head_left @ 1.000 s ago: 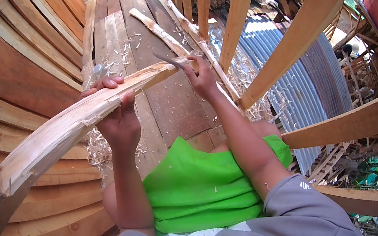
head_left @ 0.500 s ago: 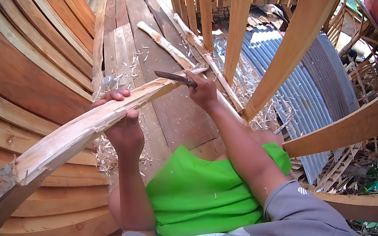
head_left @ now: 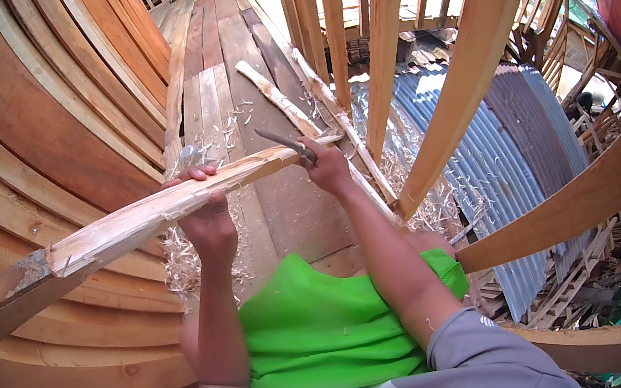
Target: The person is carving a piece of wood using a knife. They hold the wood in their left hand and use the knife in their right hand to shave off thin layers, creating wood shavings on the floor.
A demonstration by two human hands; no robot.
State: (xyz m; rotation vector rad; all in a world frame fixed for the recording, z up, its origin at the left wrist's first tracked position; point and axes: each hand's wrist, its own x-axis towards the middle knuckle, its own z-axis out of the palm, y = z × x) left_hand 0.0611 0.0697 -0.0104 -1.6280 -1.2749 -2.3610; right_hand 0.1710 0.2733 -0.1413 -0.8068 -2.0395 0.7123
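Observation:
A long, roughly hewn piece of pale wood slants across in front of me, with bark on its left end and a narrower right end. My left hand is closed around its middle, fingers over the far side and thumb on the near side. In my right hand is a knife, gripped by a handle mostly hidden in the fist. Its dark blade points up and left, close to the wood's narrow end; whether the edge touches the wood I cannot tell.
Curved wooden planking rises on the left, upright timber ribs on the right. Two peeled poles lie on the plank floor, among wood shavings. A clear container stands behind the wood. Corrugated metal sheets lie beyond the ribs.
The view has tilted slightly, so the floor and poles appear lower. The knife blade now slopes a little more steeply. Both hands keep their grips.

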